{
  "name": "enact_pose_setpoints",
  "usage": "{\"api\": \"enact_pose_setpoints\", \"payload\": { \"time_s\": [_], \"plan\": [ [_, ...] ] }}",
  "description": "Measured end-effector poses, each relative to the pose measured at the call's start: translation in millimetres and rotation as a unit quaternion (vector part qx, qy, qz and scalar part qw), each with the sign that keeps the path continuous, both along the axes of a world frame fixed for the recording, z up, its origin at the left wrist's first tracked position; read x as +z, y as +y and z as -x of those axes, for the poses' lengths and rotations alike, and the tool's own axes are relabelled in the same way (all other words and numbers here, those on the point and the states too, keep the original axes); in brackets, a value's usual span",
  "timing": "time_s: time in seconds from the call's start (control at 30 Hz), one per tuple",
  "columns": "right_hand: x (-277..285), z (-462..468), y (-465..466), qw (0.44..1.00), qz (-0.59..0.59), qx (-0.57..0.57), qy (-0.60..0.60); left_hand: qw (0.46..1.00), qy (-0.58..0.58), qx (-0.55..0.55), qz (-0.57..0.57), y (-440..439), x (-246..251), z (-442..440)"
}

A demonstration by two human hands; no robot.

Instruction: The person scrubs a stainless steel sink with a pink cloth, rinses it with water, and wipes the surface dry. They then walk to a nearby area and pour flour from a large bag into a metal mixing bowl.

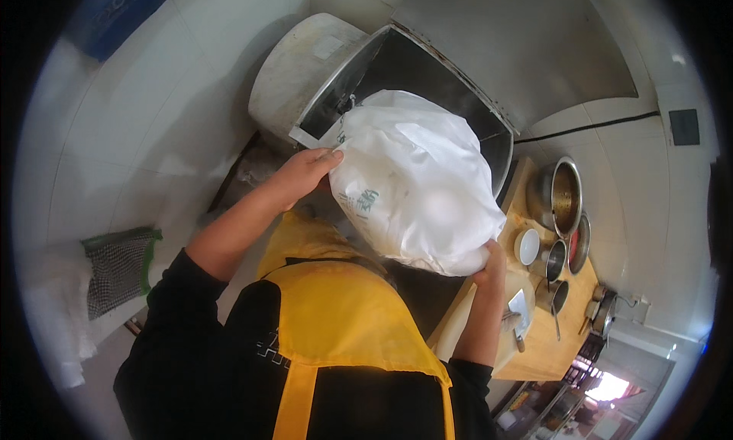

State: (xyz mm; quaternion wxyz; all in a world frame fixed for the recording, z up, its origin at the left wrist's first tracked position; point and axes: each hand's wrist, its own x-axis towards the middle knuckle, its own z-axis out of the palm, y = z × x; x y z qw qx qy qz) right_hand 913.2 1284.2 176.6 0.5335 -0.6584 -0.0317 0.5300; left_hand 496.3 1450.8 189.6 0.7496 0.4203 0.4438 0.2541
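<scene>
Between my two hands is a large, bulging white woven sack [424, 182] with green printed writing on its side. My left hand [309, 171] grips its left edge, thumb on top. At the lower right corner my right hand [490, 262] has hold of the sack, its fingers partly hidden beneath. The sack is over the near part of a deep stainless steel bin [395, 68], whose hinged metal lid [515, 45] leans back against the wall. Much of the bin's interior is dark, and the sack hides its front.
On the wooden worktop [532, 360] at right stand a large steel pot [538, 197], a white bowl [526, 246], smaller steel pots [551, 294] and a dough scraper [520, 314]. A pale rounded tub [303, 73] stands left of the bin. A mesh bag [117, 274] is at far left.
</scene>
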Motion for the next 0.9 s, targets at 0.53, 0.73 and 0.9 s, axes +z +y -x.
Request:
{"api": "enact_pose_setpoints", "payload": {
  "time_s": [0.53,0.73,0.9],
  "plan": [
    [-6.4,-31.1,23.8,0.991,-0.090,-0.038,0.092,0.971,-0.220,0.089,-0.012,32.7,-9.7,-31.5],
    [19.0,-4.5,36.6,0.991,-0.087,-0.067,0.081,0.992,-0.076,0.047,-0.085,7.8,4.3,-19.6],
    [30.7,6.5,50.1,0.989,-0.104,-0.040,0.102,0.847,0.170,0.210,-0.457,14.3,7.7,-29.1]
  ]
}}
